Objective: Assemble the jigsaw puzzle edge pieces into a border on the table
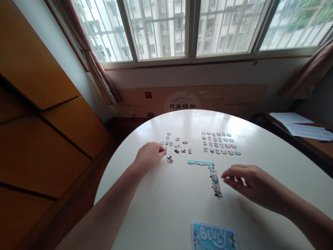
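Observation:
Two joined strips of puzzle pieces (214, 178) form a corner on the white round table, one strip running left and the other toward me. My left hand (151, 152) is at the left edge of a loose group of pieces (177, 146), its fingers pinched together; whatever lies between them is too small to make out. Just right of the joined strips hovers my right hand (243, 177), with its fingers curved, a gap between thumb and fingers, and nothing held. Beyond it, more loose pieces (220, 143) lie in rows.
A blue "Bluey" picture sheet (214, 238) lies at the near edge of the view. The table's rim (192, 110) curves in front of a printed cardboard panel (231, 99) under the window. Papers (299, 126) rest on a wooden surface at the right.

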`<state>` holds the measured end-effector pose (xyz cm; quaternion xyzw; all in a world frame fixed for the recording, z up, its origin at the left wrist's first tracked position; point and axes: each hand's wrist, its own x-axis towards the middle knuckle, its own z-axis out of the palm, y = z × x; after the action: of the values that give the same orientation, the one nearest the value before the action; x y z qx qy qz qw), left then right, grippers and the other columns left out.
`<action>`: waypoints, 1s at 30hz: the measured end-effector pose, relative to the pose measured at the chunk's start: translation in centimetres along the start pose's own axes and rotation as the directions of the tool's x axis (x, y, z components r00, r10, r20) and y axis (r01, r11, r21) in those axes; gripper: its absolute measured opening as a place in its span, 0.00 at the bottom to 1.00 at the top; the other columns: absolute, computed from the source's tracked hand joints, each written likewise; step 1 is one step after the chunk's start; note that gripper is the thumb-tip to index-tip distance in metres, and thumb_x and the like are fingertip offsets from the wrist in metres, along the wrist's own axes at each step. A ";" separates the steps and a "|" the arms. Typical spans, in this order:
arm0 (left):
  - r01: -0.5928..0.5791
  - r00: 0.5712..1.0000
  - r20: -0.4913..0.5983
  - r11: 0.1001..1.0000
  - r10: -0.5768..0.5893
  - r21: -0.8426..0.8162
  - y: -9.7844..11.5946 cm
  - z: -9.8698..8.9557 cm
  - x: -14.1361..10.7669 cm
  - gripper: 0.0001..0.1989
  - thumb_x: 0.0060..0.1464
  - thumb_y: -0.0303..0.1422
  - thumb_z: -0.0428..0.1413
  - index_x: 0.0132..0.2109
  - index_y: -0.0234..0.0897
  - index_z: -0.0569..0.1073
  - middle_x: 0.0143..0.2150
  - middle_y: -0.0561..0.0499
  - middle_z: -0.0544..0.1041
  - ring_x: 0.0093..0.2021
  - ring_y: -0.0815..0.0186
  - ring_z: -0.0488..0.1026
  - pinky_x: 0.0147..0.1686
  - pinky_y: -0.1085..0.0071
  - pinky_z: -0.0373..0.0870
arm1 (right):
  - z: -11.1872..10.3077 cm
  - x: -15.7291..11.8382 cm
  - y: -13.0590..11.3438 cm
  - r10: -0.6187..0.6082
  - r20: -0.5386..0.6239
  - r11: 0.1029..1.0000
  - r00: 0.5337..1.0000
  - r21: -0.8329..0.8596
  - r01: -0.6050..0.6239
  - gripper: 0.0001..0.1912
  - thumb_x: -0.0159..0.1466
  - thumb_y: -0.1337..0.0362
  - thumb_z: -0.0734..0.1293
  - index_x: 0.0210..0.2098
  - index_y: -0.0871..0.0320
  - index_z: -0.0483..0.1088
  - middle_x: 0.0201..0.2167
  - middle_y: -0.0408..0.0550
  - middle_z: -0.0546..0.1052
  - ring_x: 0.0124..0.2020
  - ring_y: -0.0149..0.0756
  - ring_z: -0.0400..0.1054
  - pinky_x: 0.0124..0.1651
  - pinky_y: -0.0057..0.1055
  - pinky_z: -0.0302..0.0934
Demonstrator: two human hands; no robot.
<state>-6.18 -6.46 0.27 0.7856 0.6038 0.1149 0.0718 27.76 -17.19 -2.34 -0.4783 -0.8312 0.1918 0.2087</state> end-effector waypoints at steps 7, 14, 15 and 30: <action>0.206 0.947 -0.250 0.978 -0.204 -0.019 -2.5 -1.1 1.1 0.12 0.59 0.39 0.55 0.39 0.42 0.82 0.40 0.48 0.83 0.38 0.57 0.78 0.32 0.68 0.69 | 0.2 0.1 0.8 0.067 -0.122 0.997 0.990 -0.041 -0.073 0.13 0.69 0.57 0.63 0.39 0.52 0.78 0.33 0.47 0.81 0.24 0.32 0.71 0.27 0.30 0.64; 0.262 0.942 -0.178 0.956 -0.283 -0.136 -4.5 1.1 2.4 0.14 0.61 0.34 0.52 0.47 0.40 0.81 0.49 0.47 0.82 0.46 0.58 0.78 0.44 0.68 0.71 | 0.4 0.0 0.7 0.084 -0.140 0.996 0.987 -0.023 -0.088 0.14 0.70 0.56 0.62 0.39 0.52 0.78 0.34 0.46 0.81 0.24 0.32 0.70 0.27 0.31 0.64; 0.259 0.946 -0.161 0.954 -0.282 -0.151 -4.6 1.5 2.5 0.14 0.61 0.33 0.51 0.48 0.39 0.81 0.50 0.47 0.81 0.46 0.58 0.77 0.46 0.67 0.71 | 0.4 0.0 0.7 0.084 -0.134 0.996 0.987 -0.020 -0.087 0.14 0.70 0.56 0.62 0.39 0.52 0.78 0.33 0.46 0.81 0.24 0.32 0.70 0.27 0.31 0.64; 0.108 0.974 -0.192 0.992 -0.120 -0.067 -5.1 4.0 3.8 0.13 0.61 0.36 0.55 0.47 0.48 0.83 0.49 0.50 0.79 0.52 0.54 0.71 0.55 0.59 0.67 | 0.7 -0.1 0.7 0.095 -0.110 0.995 0.989 0.017 -0.094 0.13 0.71 0.55 0.62 0.40 0.50 0.78 0.34 0.43 0.81 0.25 0.30 0.69 0.28 0.28 0.62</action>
<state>-8.87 -1.34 -4.54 0.7321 0.6485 0.2044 0.0407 27.94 -17.04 -3.34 -0.5259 -0.7936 0.1794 0.2481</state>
